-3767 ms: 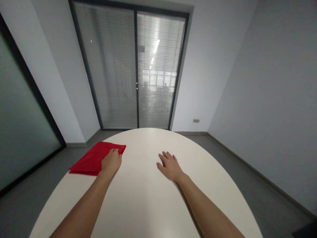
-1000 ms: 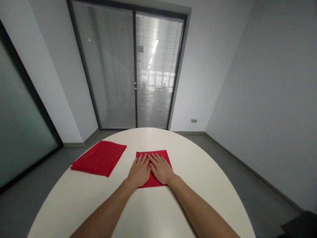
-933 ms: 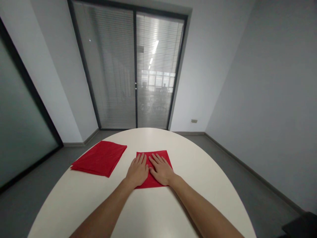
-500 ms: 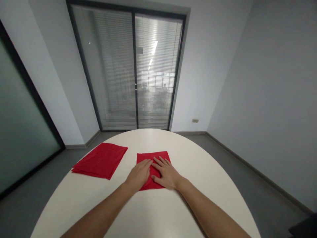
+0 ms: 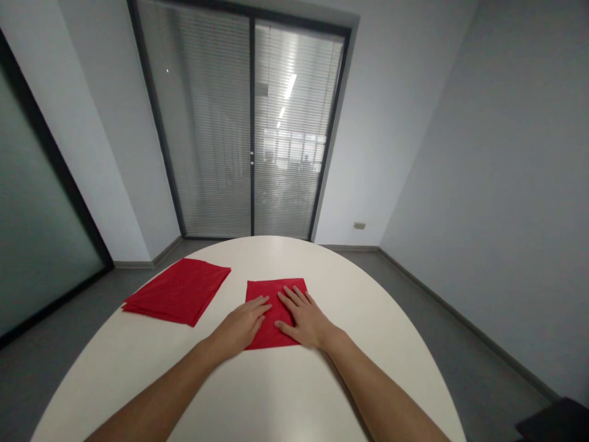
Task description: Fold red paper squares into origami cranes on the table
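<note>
A red folded cloth (image 5: 272,331) lies flat on the pale round table (image 5: 294,393), roughly square in outline. Across its left part rests my left hand (image 5: 242,323), palm down, with fingers stretched toward the cloth's middle. My right hand (image 5: 304,319) lies flat on the right part, fingers spread and thumb pointing left. Neither hand grips the fabric. The palms hide the cloth's left and right edges in part. To the left, a larger stack of red cloth (image 5: 179,291) sits near the table's edge, untouched, its layers showing at the left corner.
Beyond the table stands a dark-framed glass door (image 5: 252,123) with blinds. A frosted glass panel (image 5: 37,215) is at the left. A dark object (image 5: 554,420), cut off by the frame, is at the lower right.
My left hand has slid left across the cloth, so the gap between the two hands is wider. My right hand stays on the right part. The view has tilted slightly.
</note>
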Action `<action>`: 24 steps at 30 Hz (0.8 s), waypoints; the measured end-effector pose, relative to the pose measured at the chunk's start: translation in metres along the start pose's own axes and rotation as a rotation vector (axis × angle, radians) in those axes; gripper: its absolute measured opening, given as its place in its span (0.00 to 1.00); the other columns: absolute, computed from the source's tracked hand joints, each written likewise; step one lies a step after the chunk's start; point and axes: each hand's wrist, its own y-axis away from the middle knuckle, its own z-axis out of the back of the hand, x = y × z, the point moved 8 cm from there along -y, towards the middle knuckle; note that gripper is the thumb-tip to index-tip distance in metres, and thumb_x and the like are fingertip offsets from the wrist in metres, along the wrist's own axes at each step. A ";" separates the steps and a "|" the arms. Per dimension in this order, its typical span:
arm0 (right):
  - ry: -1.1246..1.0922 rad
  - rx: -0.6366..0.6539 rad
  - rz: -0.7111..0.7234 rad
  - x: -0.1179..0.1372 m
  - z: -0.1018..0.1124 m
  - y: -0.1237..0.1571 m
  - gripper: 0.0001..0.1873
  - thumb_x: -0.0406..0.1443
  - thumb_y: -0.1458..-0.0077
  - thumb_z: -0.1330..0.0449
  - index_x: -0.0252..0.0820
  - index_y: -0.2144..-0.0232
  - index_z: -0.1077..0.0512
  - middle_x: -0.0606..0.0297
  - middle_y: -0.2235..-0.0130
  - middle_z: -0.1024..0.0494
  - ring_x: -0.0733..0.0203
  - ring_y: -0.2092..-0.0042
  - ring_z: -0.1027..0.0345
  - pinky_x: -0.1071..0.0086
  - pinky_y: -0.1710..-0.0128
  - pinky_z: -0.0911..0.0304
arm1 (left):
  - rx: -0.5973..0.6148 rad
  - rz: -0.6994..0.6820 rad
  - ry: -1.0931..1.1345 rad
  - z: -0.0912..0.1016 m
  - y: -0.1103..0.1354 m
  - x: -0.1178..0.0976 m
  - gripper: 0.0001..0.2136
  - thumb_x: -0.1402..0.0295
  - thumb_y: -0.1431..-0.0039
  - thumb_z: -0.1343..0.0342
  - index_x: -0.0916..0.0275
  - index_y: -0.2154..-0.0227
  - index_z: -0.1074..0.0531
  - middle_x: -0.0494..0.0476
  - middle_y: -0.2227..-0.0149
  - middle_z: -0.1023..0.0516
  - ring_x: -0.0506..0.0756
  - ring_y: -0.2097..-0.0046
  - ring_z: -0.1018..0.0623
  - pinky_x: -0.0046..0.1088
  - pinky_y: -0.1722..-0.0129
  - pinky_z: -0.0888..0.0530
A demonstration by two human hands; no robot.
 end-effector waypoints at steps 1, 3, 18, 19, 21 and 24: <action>0.007 0.017 -0.003 -0.001 0.000 0.002 0.43 0.58 0.38 0.51 0.42 0.30 0.52 0.57 0.28 0.56 0.44 0.28 0.68 0.46 0.31 0.70 | 0.007 0.002 0.006 0.001 0.002 0.000 0.20 0.66 0.32 0.56 0.59 0.40 0.32 0.58 0.34 0.35 0.57 0.34 0.35 0.40 0.35 0.37; 0.002 0.083 -0.021 -0.005 -0.001 0.007 0.45 0.59 0.39 0.51 0.44 0.29 0.56 0.56 0.28 0.57 0.44 0.28 0.69 0.44 0.31 0.74 | 0.043 -0.013 0.003 0.001 0.005 -0.002 0.22 0.60 0.32 0.53 0.58 0.37 0.35 0.59 0.32 0.40 0.59 0.32 0.40 0.42 0.33 0.41; 0.009 0.124 0.040 -0.005 0.000 0.013 0.45 0.59 0.40 0.49 0.43 0.30 0.52 0.57 0.29 0.56 0.44 0.28 0.71 0.46 0.31 0.74 | 0.164 -0.064 -0.068 0.001 0.014 -0.006 0.30 0.49 0.34 0.52 0.56 0.33 0.43 0.58 0.30 0.45 0.62 0.30 0.45 0.47 0.32 0.46; 0.005 0.131 0.071 0.000 0.000 0.014 0.43 0.58 0.39 0.50 0.43 0.30 0.51 0.58 0.29 0.54 0.44 0.28 0.68 0.48 0.30 0.71 | 0.152 -0.060 -0.076 0.001 0.013 -0.006 0.29 0.50 0.34 0.52 0.56 0.34 0.41 0.58 0.31 0.43 0.62 0.30 0.43 0.46 0.32 0.45; -0.013 0.173 0.113 0.005 -0.004 0.015 0.42 0.57 0.38 0.50 0.43 0.31 0.50 0.58 0.29 0.51 0.45 0.28 0.63 0.50 0.30 0.64 | 0.118 -0.057 -0.091 0.002 0.013 -0.004 0.27 0.51 0.33 0.52 0.56 0.35 0.38 0.58 0.32 0.40 0.62 0.32 0.40 0.45 0.33 0.42; -0.022 0.180 0.137 0.006 -0.002 0.015 0.42 0.57 0.39 0.48 0.41 0.31 0.47 0.55 0.31 0.47 0.44 0.30 0.56 0.53 0.31 0.57 | 0.065 -0.050 -0.110 0.003 0.012 -0.003 0.25 0.52 0.32 0.54 0.56 0.37 0.36 0.57 0.33 0.37 0.62 0.33 0.38 0.46 0.34 0.41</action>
